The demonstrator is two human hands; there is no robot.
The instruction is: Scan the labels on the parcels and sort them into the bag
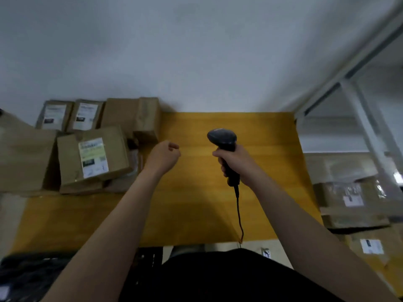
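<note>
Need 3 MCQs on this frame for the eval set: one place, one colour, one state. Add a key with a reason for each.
1. Where on the table do the parcels lie?
A. left side
B. centre
C. near edge, by the person

2. What colour is the scanner?
A. yellow
B. white
C. black

3. What is the left hand doing?
A. gripping a parcel
B. holding nothing, fingers curled
C. pressing on a label

Key:
1 A, the boxes are stacked at the table's left side, some against the wall.
2 C, its head and handle show black in the grip of the right hand.
3 B, it is over bare table, beside the parcels, with nothing in it.
</note>
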